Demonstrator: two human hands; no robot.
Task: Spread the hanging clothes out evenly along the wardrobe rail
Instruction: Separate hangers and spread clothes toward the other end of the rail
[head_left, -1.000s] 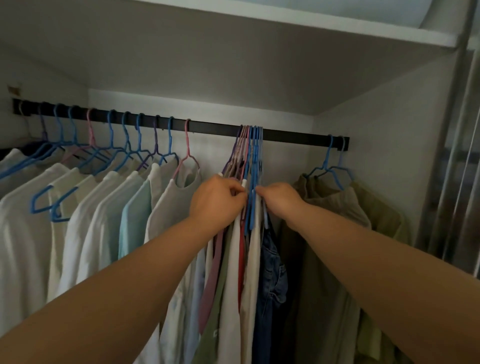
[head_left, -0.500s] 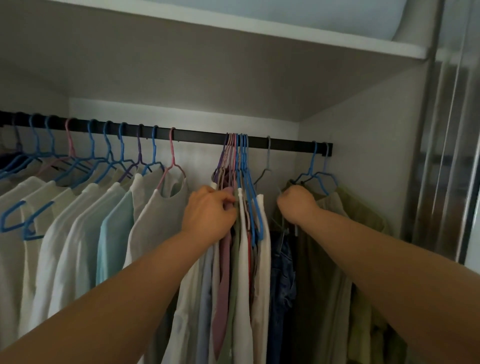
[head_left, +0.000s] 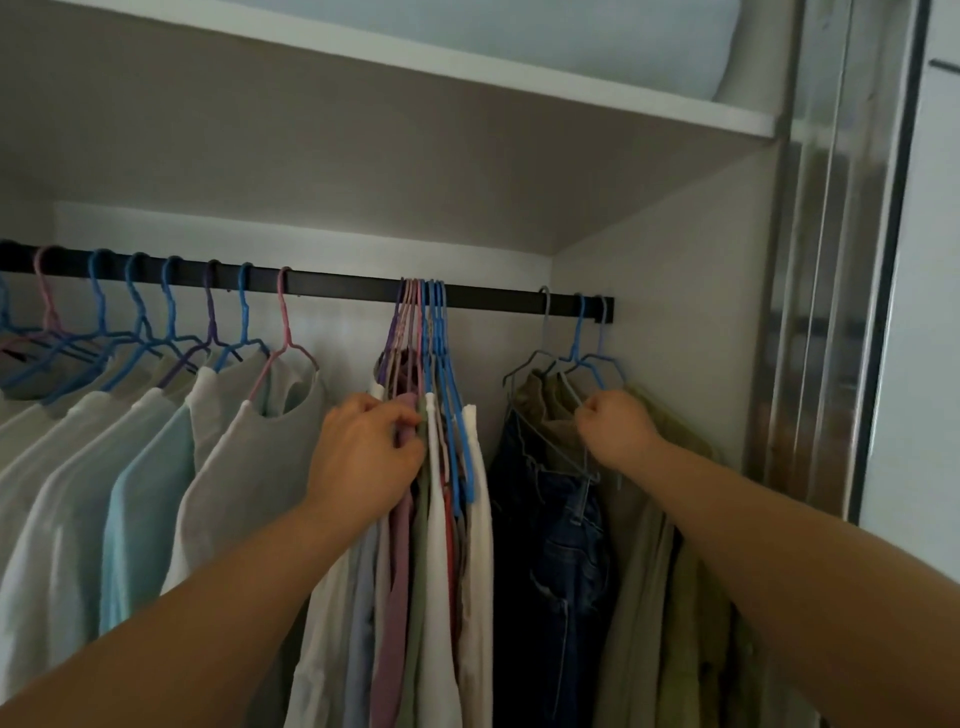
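Note:
A black wardrobe rail (head_left: 343, 286) runs from the left edge to the right wall. Pale shirts (head_left: 156, 467) hang spaced out along its left part. In the middle a tight bunch of clothes (head_left: 441, 519) hangs on several purple, pink and blue hangers. My left hand (head_left: 363, 457) grips the left side of that bunch just below the hangers. My right hand (head_left: 615, 428) grips the grey wire hanger (head_left: 545, 436) carrying dark blue jeans (head_left: 556, 545), pulled right against the olive garments (head_left: 670, 571) by the wall. A gap separates the jeans from the bunch.
A white shelf (head_left: 519, 88) sits above the rail, with a pale blue bundle (head_left: 571, 36) on it. The wardrobe's side wall (head_left: 665, 312) ends the rail at the right. A sliding door frame (head_left: 852, 260) stands further right.
My right hand has drawn the grey hanger with the jeans out of the middle bunch and rightwards along the rail to the olive garments. My left hand stayed on the bunch.

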